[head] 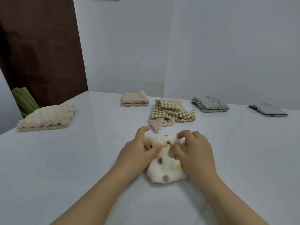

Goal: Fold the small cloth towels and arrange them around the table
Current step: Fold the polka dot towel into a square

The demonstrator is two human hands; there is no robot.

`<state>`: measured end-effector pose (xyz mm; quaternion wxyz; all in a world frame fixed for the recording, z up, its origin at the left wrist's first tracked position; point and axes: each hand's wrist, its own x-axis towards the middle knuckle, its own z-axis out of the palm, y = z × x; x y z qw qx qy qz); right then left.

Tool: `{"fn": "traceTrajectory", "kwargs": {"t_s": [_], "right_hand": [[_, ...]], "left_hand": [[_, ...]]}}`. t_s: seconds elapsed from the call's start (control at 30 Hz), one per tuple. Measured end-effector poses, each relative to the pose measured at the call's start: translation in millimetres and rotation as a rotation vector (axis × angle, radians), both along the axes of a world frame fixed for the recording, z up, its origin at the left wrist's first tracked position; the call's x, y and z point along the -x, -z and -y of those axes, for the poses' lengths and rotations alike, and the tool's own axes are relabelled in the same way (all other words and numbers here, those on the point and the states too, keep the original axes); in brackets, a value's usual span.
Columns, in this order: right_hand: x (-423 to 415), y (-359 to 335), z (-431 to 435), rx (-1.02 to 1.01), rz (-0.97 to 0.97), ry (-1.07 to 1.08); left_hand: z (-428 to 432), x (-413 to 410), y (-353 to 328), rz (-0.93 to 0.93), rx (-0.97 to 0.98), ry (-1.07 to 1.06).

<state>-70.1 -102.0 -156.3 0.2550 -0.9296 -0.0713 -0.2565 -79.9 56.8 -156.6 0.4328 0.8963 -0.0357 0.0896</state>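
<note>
A crumpled white towel with coloured dots (pixel 164 171) lies on the white table (pixel 65 168) in front of me. My left hand (pixel 138 151) pinches its upper left part between thumb and fingers. My right hand (pixel 193 151) grips its upper right part with curled fingers. Behind it a green checked towel (pixel 172 111) lies unfolded and rumpled. Folded towels sit around the table: a beige bubbly one (pixel 47 117) at the left, a beige one (pixel 134 99) at the back, a grey one (pixel 210 103) and a thin grey one (pixel 267 110) at the right.
White walls stand close behind the table's far edge. A dark brown door (pixel 40 46) is at the left, with green leaves (pixel 24 99) beside the table's left corner.
</note>
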Motion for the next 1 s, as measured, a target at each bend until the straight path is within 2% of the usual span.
{"fn": "traceTrajectory", "kwargs": {"t_s": [0.1, 0.23, 0.37, 0.43, 0.6, 0.87, 1.0], "right_hand": [[3.4, 0.1, -4.7, -0.015, -0.095, -0.107], [3.8, 7.4, -9.4, -0.088, -0.249, -0.234], [-1.3, 12.9, -8.0, -0.132, -0.12, -0.27], [-0.7, 13.5, -9.6, -0.193, -0.116, -0.299], [6.7, 9.4, -15.7, -0.308, -0.189, -0.477], [4.0, 9.9, -16.0, -0.458, -0.174, -0.489], [3.0, 12.7, -15.5, -0.33, -0.064, -0.504]], "left_hand": [[3.5, -1.0, 2.9, -0.036, -0.005, 0.087], [5.2, -2.9, 5.5, -0.059, 0.346, 0.141], [8.7, -2.8, -1.9, -0.094, 0.75, 0.068], [6.4, -5.1, -3.1, -0.123, 0.863, 0.022], [2.4, -4.1, -5.3, -0.275, 0.943, 0.102], [0.6, -4.1, -12.0, -0.257, 1.017, 0.13], [3.8, 1.2, -12.3, -0.305, 1.027, 0.251]]}}
